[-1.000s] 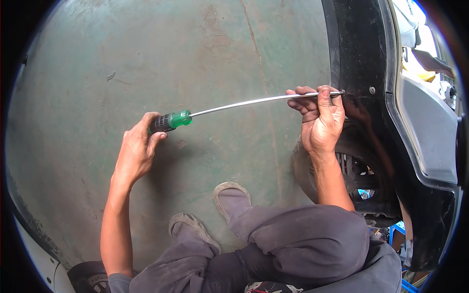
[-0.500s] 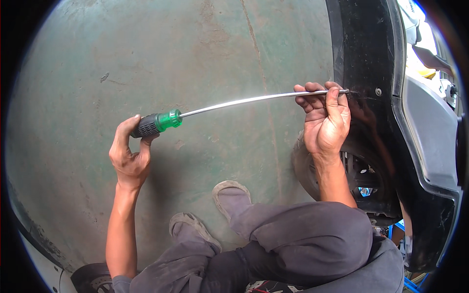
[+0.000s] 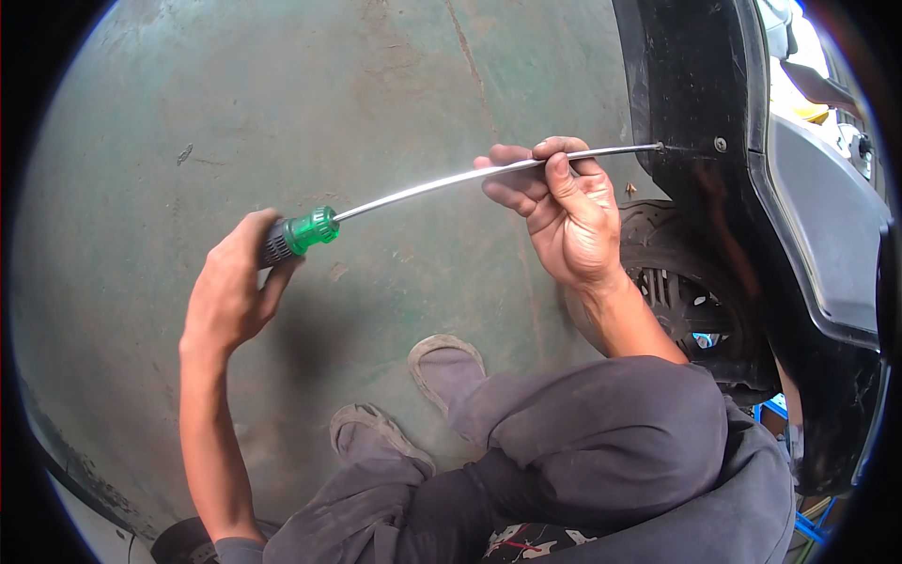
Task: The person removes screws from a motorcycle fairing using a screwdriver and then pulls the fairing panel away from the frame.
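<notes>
A long screwdriver (image 3: 413,190) with a green and black handle spans the view from left to right. My left hand (image 3: 230,277) is wrapped round the back of its handle. Farther along, my right hand (image 3: 573,202) pinches the thin metal shaft between thumb and fingers, with the other fingers spread behind it. The screwdriver's tip meets a small screw spot on the black body panel (image 3: 691,85) at the right. A second screw (image 3: 721,144) sits in the panel just right of the tip.
Under the panel is a black wheel (image 3: 691,291) with a tyre. A grey plastic trim piece (image 3: 827,235) runs along the right. My knees and two grey shoes (image 3: 446,371) are below, over the green, stained floor (image 3: 282,113). Another wheel (image 3: 183,543) shows at the lower left.
My right hand has slid left along the shaft, away from the panel, baring the tip. My left hand has turned and wrapped farther round the handle. The view has shifted slightly.
</notes>
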`<state>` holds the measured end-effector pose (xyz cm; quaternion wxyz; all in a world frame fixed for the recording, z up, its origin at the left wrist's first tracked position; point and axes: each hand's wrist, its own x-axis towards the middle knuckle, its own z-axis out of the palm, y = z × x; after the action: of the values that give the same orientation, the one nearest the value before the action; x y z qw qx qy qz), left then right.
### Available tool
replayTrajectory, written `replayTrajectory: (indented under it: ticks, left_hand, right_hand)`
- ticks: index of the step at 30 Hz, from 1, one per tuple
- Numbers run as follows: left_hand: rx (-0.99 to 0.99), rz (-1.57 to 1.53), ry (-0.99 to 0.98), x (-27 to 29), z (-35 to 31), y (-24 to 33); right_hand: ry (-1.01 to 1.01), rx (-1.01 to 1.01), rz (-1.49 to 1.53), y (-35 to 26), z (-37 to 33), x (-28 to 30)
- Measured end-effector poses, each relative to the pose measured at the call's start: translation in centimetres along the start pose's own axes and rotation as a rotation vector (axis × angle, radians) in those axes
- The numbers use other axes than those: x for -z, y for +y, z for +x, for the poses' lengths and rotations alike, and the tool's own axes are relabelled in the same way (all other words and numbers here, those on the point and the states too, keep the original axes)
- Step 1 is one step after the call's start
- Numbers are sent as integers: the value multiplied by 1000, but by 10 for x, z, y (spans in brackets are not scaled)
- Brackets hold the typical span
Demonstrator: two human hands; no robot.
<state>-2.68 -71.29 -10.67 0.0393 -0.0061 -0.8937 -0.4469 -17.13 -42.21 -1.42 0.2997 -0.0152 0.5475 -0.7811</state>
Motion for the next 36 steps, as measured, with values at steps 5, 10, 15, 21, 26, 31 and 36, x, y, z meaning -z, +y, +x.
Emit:
replayTrajectory:
  ticks: [5,10,15,21,26,31,36]
  left_hand:
    - [30,-12,-69,-11,11,-12]
    - [244,-406,-595,11,35,-13]
    - [144,-796,251,-7,2,-7]
    - [109,-708,354,-33,-27,-11]
    - [353,-846,136,-31,-30,-17]
    - [8,-477,379,-39,-10,-1]
    - [614,-912,67,-27,-16,1]
  right_hand:
    - [122,25,-63,2,-7,-5]
    - [138,79,-53,7,-5,-3]
    - [233,118,-87,4,-4,-8]
    - [236,70,-33,0,-6,-6]
    - [207,115,-109,2,-9,5]
    - [267,130,-143,0,-11,0]
    - [139,19,90,-3,-9,-3]
